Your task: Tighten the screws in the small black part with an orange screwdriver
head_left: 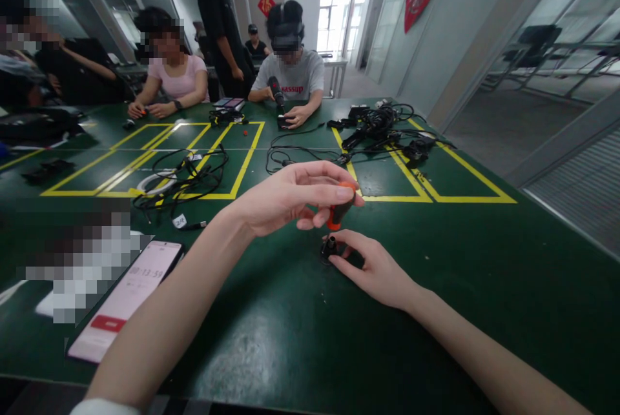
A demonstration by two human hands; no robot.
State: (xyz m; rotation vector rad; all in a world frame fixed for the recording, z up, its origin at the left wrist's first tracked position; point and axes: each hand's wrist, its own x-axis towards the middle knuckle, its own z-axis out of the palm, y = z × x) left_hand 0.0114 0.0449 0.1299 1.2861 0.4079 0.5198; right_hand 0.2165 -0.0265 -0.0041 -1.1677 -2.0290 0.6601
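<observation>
My left hand (283, 199) is closed on the orange-and-black handle of a screwdriver (340, 210), which it holds tilted, with the lower end downward. Directly below that handle, a small black round part with an upright stub (329, 250) rests on the green table. The fingertips and thumb of my right hand (375, 270) grip this part from its right side. Whether the tool's tip touches the part is too small to tell.
A phone (128, 292) showing a timer lies at the left, beside my left forearm. Coiled black cables (194, 173) and a larger cable heap (382, 128) lie on the green table (465, 260). Across it, a person (290, 66) works with a power drill (276, 90); others sit or stand nearby.
</observation>
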